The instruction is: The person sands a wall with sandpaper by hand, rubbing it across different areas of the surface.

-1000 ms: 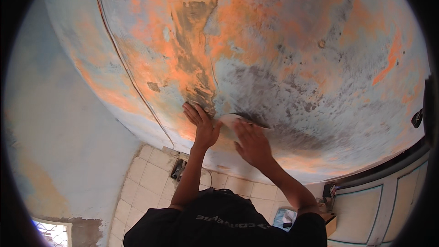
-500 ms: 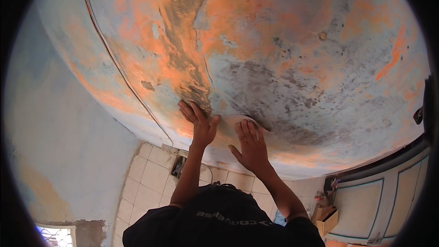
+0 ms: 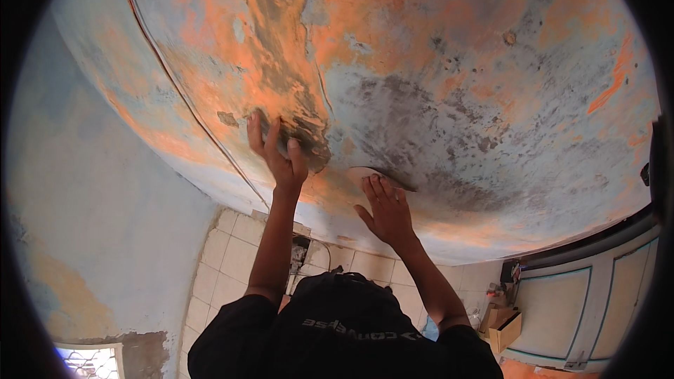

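Patches of orange, pale blue and dark grey cover the worn painted wall [image 3: 421,77] in front of me. My left hand [image 3: 276,151] rests against it with fingers spread and nothing in them, beside a rough grey-brown streak [image 3: 298,130]. To its right, my right hand [image 3: 385,209] holds a pale, thin, rounded sheet that looks like sandpaper [image 3: 359,173] against the wall. Its fingers lie together over the sheet, thumb out to the left, and hide part of it. The sheet's right edge looks dark and stands slightly off the wall.
A thin cable [image 3: 175,84] runs down the wall at left, where another bluish wall [image 3: 105,196] meets it. Below are floor tiles [image 3: 239,245]. A cardboard box [image 3: 504,330] stands at lower right by a panelled door [image 3: 554,302].
My left hand has moved up and left along the wall, its fingers spreading wider. My right hand and the sandpaper have shifted slightly up. The view has tilted a little.
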Action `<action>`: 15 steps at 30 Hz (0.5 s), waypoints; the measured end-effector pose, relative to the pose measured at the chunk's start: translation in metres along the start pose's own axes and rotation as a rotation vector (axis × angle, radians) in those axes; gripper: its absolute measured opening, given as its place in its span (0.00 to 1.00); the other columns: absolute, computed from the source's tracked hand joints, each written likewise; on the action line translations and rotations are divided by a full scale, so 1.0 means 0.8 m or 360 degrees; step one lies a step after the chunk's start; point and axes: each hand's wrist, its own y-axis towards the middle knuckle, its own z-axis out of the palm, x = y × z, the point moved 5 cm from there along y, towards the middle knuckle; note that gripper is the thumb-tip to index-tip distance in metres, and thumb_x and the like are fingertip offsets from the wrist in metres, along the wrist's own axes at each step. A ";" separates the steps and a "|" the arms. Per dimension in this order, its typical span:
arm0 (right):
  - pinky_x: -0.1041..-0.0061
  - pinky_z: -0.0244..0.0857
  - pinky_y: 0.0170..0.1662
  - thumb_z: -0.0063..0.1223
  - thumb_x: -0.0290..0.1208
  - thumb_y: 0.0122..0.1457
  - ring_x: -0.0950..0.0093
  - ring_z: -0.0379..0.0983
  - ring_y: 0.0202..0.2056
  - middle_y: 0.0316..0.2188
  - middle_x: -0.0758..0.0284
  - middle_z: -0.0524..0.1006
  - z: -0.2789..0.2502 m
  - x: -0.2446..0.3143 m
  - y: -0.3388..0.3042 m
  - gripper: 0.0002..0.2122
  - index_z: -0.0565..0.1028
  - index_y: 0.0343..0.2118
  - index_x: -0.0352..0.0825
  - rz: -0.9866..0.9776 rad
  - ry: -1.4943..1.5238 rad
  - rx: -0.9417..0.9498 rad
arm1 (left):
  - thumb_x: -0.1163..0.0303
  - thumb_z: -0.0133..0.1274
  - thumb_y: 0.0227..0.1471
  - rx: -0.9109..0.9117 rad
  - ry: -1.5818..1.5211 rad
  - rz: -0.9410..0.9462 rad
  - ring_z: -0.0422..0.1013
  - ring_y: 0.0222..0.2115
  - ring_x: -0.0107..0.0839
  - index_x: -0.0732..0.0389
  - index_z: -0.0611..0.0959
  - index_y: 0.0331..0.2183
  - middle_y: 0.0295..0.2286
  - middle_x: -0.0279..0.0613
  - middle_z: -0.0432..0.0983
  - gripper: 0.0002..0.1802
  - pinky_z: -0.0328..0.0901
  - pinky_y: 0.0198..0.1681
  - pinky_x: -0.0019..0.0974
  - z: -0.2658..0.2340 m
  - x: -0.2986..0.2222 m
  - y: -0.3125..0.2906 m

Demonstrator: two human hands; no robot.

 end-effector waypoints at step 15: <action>0.70 0.52 0.57 0.48 0.48 0.57 0.73 0.60 0.55 0.55 0.68 0.65 -0.025 0.019 0.042 0.28 0.62 0.57 0.39 -0.0084 0.0220 0.0118 | 0.61 0.36 0.58 -0.0075 0.0241 0.0175 0.45 0.60 0.59 0.65 0.64 0.55 0.58 0.63 0.51 0.27 0.40 0.59 0.61 0.020 0.010 -0.007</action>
